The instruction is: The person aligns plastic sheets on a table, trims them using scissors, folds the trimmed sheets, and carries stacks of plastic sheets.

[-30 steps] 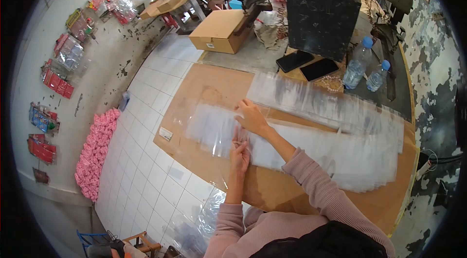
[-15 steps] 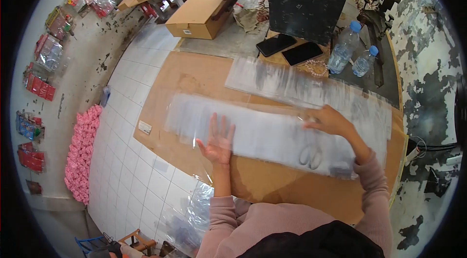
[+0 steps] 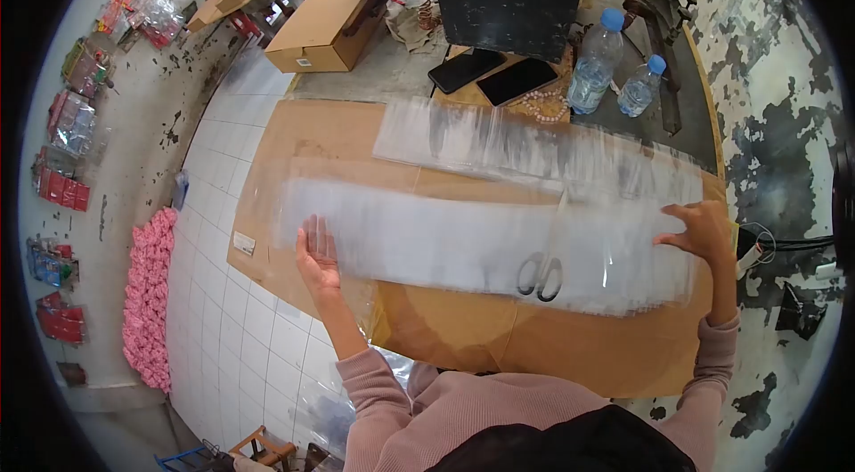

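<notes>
Already, clear plastic sheets (image 3: 427, 231) lie fanned around scissors (image 3: 550, 280), edges uneven; left hand (image 3: 321, 260) left of scissors, right hand (image 3: 704, 227) right, both with fingers loosely spread.

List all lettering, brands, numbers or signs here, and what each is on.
"RASUll", chalked on the black board; last letters uncertain, the mark below unreadable.
Box label on the cardboard box: too small to read.
White sticker on the brown sheet: too small.
Wall packets: any print too blurred.
</notes>
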### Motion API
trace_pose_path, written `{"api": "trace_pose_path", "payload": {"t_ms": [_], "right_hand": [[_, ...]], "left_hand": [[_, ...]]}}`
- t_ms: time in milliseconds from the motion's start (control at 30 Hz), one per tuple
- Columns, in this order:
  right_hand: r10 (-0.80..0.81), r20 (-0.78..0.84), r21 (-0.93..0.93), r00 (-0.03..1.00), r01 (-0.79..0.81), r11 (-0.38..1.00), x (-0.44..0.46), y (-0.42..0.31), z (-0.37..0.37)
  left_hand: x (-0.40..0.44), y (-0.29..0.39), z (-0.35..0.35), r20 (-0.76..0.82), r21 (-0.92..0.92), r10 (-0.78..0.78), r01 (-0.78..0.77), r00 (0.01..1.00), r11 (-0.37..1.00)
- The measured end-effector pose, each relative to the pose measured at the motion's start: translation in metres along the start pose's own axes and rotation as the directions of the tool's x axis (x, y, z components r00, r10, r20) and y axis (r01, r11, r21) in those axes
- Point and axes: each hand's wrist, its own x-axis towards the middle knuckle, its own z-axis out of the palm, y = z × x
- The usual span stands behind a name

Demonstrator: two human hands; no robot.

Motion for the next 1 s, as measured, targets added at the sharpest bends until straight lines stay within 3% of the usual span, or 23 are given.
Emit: {"api": "trace_pose_path", "payload": {"t_ms": [100, 200, 300, 367, 433, 500, 600, 700, 800, 900, 1000], "right_hand": [[0.093, 0.085, 0.13, 0.992, -0.104, 0.986, -0.001, -0.01, -0.038], [-0.025, 0.349, 0.376, 0.937, -0.116, 0.919, 0.015, -0.037, -0.091], [-0.303, 0.297, 0.498, 0.906, 0.124, 0.858, 0.045, -0.054, -0.095], [-0.369, 0.289, 0.481, 0.883, 0.199, 0.854, 0.077, -0.066, -0.076], [-0.306, 0.068, 0.295, 0.95, 0.273, 0.915, 0.102, -0.076, -0.022], [-0.202, 0.104, 0.204, 0.974, 0.178, 0.963, 0.124, -0.083, 0.039], [-0.135, 0.04, 0.421, 0.99, 0.106, 0.901, 0.115, -0.079, 0.111], [0.004, 0.051, 0.513, 0.999, -0.03, 0.858, 0.098, -0.077, 0.093], [-0.038, -0.109, 0.488, 0.993, 0.087, 0.868, 0.082, -0.081, 0.06], [-0.107, -0.082, 0.496, 0.991, 0.134, 0.858, 0.063, -0.076, 0.074], [-0.104, -0.099, 0.352, 0.99, 0.132, 0.926, 0.045, -0.075, 0.085]], "left_hand": [[-0.001, 0.006, -0.001, 0.027, -0.083, -0.131, 0.133, 0.991, 0.988], [-0.008, 0.008, 0.002, 0.109, -0.11, -0.173, 0.185, 0.979, 0.977], [-0.009, 0.004, 0.004, 0.123, -0.052, -0.16, 0.167, 0.979, 0.985], [0.0, -0.009, -0.005, 0.112, 0.108, -0.12, 0.108, 0.986, 0.988], [0.005, -0.009, -0.006, 0.106, 0.162, -0.112, 0.094, 0.988, 0.982], [0.0, -0.004, -0.004, 0.097, 0.121, -0.15, 0.138, 0.984, 0.983], [-0.011, 0.005, 0.006, 0.073, 0.105, -0.162, 0.154, 0.984, 0.982], [-0.012, 0.0, 0.003, 0.096, 0.23, -0.127, 0.103, 0.987, 0.968], [-0.007, -0.01, -0.001, 0.061, 0.185, -0.101, 0.088, 0.993, 0.979], [-0.006, -0.012, -0.001, 0.014, 0.091, -0.107, 0.105, 0.994, 0.99], [-0.008, -0.012, 0.001, -0.045, 0.072, -0.109, 0.112, 0.993, 0.991]]}}
